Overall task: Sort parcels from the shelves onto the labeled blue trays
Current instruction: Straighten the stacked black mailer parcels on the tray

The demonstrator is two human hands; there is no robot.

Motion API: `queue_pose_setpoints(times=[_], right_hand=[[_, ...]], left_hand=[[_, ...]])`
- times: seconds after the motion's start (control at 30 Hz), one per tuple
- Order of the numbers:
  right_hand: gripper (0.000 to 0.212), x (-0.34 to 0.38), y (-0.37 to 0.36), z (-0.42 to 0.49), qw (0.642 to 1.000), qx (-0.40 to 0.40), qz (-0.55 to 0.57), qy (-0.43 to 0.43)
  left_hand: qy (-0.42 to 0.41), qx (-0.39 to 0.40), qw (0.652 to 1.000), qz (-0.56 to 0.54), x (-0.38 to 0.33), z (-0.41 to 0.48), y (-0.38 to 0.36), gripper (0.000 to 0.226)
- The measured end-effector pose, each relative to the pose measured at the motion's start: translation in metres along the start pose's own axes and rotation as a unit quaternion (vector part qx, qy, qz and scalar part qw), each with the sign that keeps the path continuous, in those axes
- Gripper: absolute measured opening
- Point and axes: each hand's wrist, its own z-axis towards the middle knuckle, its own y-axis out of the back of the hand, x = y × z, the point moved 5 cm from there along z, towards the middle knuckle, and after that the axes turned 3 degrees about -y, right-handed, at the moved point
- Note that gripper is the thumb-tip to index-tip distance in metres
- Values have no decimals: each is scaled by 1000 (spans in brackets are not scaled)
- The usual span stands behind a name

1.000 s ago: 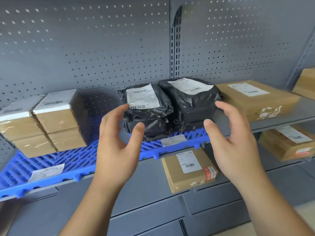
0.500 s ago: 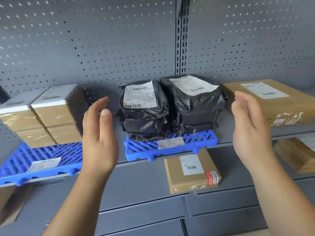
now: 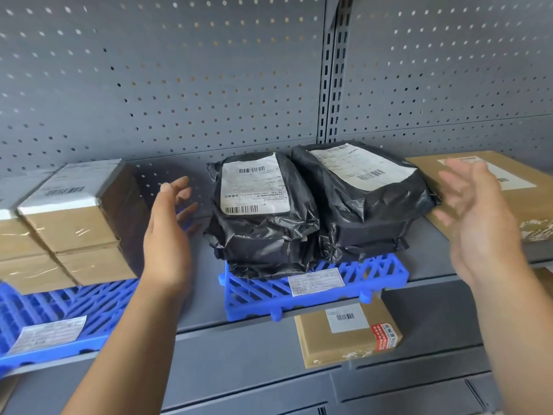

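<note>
Sorting partly done, nothing held
Centre blue tray (image 3: 386, 274) carries black bags (image 3: 263, 229), left tray (image 3: 98, 298) boxes (image 3: 68, 226); left hand (image 3: 167, 235) and right hand (image 3: 478, 223) hover spread, empty; lower-centre brown box (image 3: 344, 339) looks unsorted

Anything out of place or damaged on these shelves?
The small brown box lies askew on the lower shelf, its front edge scuffed. The big brown box at right shows a torn patch on its side.

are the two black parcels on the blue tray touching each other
Touching. The head view shows the left black parcel and the right black parcel pressed side by side on the blue tray, no gap between them.
</note>
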Motion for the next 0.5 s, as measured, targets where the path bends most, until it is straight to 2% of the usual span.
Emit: queue_pose_setpoints(times=[0.2,0.27,0.37,0.43,0.5], right_hand=[[51,-26,-22,28,992,45,91,-72],[56,-34,-31,30,977,82,156,-122],[70,-46,-42,33,946,165,200,-192],[71,-52,-44,37,941,179,200,-208],[69,-56,-45,44,940,177,198,-214]], left_hand=[[33,89,995,27,24,8,-17,53],[43,132,990,9,28,8,-24,57],[43,172,984,-26,32,3,-37,50],[49,199,977,-52,31,-2,-48,73],[73,222,968,-90,32,-2,-55,79]])
